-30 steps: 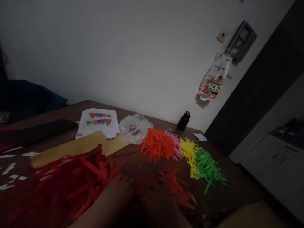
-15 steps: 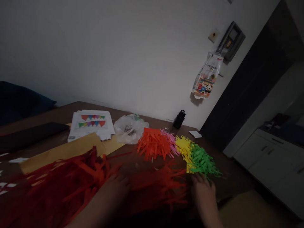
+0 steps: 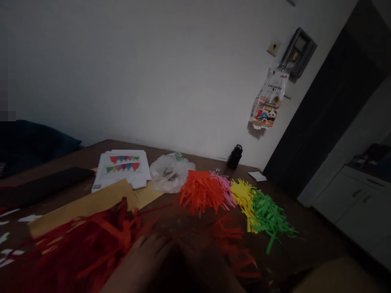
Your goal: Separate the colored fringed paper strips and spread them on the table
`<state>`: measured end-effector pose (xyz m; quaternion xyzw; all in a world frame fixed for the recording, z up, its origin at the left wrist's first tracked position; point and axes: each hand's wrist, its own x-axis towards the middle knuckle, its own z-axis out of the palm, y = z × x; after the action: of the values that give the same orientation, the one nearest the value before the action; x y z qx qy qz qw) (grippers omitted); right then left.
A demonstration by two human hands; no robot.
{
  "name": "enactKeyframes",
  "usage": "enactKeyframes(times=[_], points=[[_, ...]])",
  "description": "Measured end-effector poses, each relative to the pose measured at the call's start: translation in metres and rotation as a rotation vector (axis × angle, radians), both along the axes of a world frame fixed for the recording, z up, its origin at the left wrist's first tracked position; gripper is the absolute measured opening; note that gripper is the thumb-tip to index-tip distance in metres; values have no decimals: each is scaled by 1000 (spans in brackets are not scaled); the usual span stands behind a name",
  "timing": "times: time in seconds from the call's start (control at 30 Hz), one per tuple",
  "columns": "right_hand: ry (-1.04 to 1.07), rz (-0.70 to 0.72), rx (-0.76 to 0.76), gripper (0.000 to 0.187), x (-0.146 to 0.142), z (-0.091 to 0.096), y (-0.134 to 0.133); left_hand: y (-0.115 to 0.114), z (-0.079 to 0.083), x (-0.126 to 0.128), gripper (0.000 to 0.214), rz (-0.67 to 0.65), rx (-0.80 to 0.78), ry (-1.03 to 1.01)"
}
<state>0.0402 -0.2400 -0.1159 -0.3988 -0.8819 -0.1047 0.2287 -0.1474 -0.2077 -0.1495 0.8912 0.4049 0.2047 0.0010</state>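
My left hand [image 3: 152, 248] is low on the brown table, beside a large heap of dark red paper strips [image 3: 88, 248]. Close to it on the right is my right hand [image 3: 201, 256], dark and smeared by motion. Blur and shadow hide the fingers of both hands and anything between them. Red fringed strips [image 3: 235, 244] spread out just right of my right hand. Beyond the hands is a row of fringed paper bunches: orange-red [image 3: 200, 191], pink [image 3: 224, 187], yellow [image 3: 244, 195] and green [image 3: 273, 213].
Printed sheets with bunting pictures [image 3: 122, 169], a yellow-brown envelope or sheet [image 3: 82, 203] and a crumpled clear plastic bag [image 3: 171, 173] lie farther back. A black bottle [image 3: 234, 156] stands by the wall, near a white card [image 3: 257, 176]. A long dark object [image 3: 58, 185] lies left.
My right hand has moved left, away from the green fringe, up close to my left hand. The red fringe between the hands has shifted, and the view has tipped slightly.
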Motion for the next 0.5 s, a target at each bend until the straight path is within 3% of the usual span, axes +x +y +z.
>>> enactKeyframes(times=[0.13, 0.27, 0.37, 0.5], points=[[69, 42, 130, 21, 3, -12, -1, 3, -11, 3, 52, 64, 86, 106], [32, 16, 237, 21, 4, -30, 2, 2, -7, -8, 47, 30, 190, 114], [95, -89, 218, 18, 4, -45, 5, -1, 0, -20, 41, -74, 174, 146], [210, -125, 147, 18, 3, -51, 7, -5, 10, -29, 36, -93, 134, 134]])
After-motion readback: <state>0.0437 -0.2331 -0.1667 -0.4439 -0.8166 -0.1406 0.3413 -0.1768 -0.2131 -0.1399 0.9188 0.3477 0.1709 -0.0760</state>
